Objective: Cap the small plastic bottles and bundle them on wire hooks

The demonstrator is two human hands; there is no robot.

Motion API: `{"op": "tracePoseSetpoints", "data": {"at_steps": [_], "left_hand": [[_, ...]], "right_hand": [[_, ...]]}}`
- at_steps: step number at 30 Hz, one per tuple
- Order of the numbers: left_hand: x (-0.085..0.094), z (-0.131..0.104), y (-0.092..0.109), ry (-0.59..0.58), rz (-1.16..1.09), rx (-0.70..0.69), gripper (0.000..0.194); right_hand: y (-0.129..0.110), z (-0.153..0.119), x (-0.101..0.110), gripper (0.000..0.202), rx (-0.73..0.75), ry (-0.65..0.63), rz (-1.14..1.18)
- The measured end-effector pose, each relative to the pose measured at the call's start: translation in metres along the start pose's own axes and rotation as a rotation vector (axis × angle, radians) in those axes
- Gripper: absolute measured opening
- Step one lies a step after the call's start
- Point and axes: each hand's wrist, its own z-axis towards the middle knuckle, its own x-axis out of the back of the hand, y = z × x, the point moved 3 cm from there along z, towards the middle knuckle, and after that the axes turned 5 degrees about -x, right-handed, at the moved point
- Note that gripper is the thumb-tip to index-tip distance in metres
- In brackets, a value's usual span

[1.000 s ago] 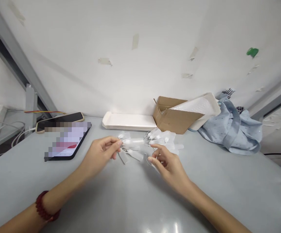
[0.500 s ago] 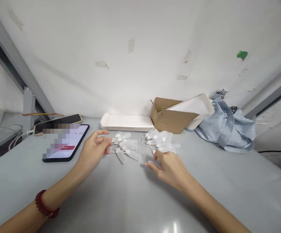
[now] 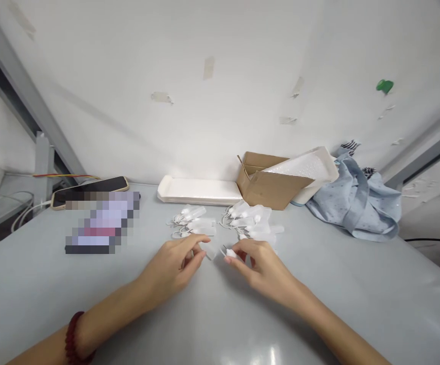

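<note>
My right hand (image 3: 260,258) pinches a small plastic bottle by its white cap (image 3: 230,253) between thumb and forefinger, just over the table. A thin pale cord sticks out to the left of that cap, and the fingers hide most of the bottle. My left hand (image 3: 179,261) faces it with thumb and forefinger apart and nothing seen between them. Just beyond its fingertips lies a translucent bottle (image 3: 209,250), partly covered by the hand. Behind the left hand is a group of similar corded bottles (image 3: 200,223); a second pile (image 3: 256,215) lies behind the right hand.
White foam trays (image 3: 200,190) lie along the wall. To their right stands an open cardboard box (image 3: 276,190) with a white tray leaning out, then a light blue cloth bag (image 3: 357,203). Two phones, one blurred (image 3: 105,223) and one dark-screened (image 3: 90,191), lie at left.
My left hand has moved right and nearer to me, from the left group's edge to opposite my right hand. My right hand has stayed almost in place, and the white cap now shows in its pinch.
</note>
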Motion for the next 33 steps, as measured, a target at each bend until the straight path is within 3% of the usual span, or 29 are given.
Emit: {"op": "tracePoseSetpoints", "data": {"at_steps": [7, 11, 19, 23, 28, 33], "left_hand": [[-0.0068, -0.0039, -0.0056, -0.076, 0.044, -0.030, 0.035], [-0.0030, -0.0006, -0.0029, -0.061, 0.096, -0.062, 0.024], [-0.0013, 0.0017, 0.0015, -0.094, 0.080, -0.106, 0.023], [0.0005, 0.0031, 0.0040, -0.111, -0.010, -0.007, 0.027], [0.0013, 0.0009, 0.0001, -0.176, -0.342, 0.227, 0.035], [-0.0010, 0.0002, -0.0003, -0.207, -0.398, 0.279, 0.027]], "right_hand": [[-0.0097, -0.0027, -0.0050, 0.028, -0.010, -0.149, 0.281], [-0.0091, -0.0039, -0.0076, 0.033, -0.021, -0.202, 0.388], [-0.0053, -0.0014, -0.0058, 0.044, -0.101, -0.176, 0.507], [-0.0055, 0.0001, -0.0062, 0.043, -0.124, -0.160, 0.544], [-0.0042, 0.0017, -0.0058, 0.042, -0.169, -0.128, 0.560], [-0.0030, 0.0010, -0.0065, 0.040, -0.207, -0.142, 0.590]]}}
